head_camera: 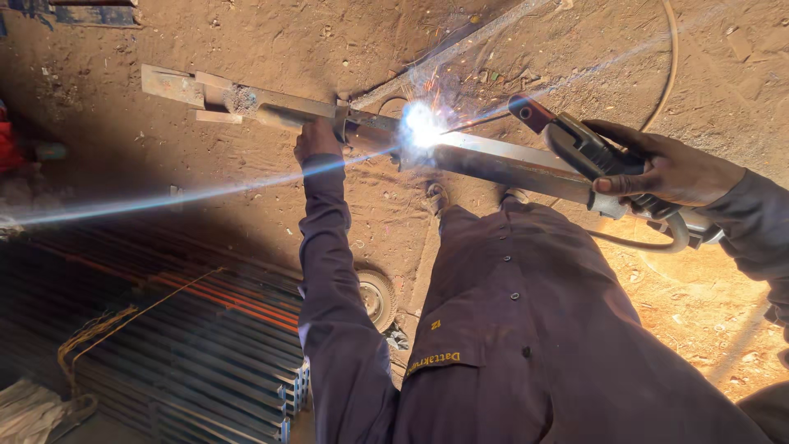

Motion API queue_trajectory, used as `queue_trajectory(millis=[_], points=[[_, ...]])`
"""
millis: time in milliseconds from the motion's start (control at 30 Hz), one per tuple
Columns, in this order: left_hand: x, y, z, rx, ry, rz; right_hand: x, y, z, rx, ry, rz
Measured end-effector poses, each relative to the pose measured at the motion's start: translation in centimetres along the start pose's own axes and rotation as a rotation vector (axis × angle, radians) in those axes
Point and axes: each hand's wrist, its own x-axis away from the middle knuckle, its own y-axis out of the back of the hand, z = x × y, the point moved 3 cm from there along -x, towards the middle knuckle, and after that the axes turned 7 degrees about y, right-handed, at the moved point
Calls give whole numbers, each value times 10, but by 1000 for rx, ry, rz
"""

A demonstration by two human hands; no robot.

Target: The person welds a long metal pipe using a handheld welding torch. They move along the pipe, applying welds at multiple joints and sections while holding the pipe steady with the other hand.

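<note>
Steel bar (501, 164) sparks at the weld — left hand (316, 140) fingers grip it, right hand (670, 173) fingers clasp the electrode holder (575, 144) — above dirt floor (246, 49).

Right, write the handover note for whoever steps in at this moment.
Left hand: gripping the long steel bar, steadying it beside the joint.
Right hand: closed on the electrode holder, rod tip at the joint.
Arc is lit mid-bar, sparks flying over the dirt ground.
Done: cannot tell how much of the seam.
Left: bead is under way. Steel stock bundle lies lower left.
</note>
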Motion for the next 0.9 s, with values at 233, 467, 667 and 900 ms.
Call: queue_trajectory(millis=[233, 467, 667, 900], points=[[3, 3, 0, 20, -41, 7, -1, -2, -1, -2, 0, 3], [-11, -17, 3, -81, -31, -7, -1, -4, 0, -69, 23, 2], [-22, -37, 7, -61, -86, -102, -4, 3, -6, 32, -11, -13], [-9, -26, -11, 44, -236, -193, 0, 4, -8, -112, 134, 13]])
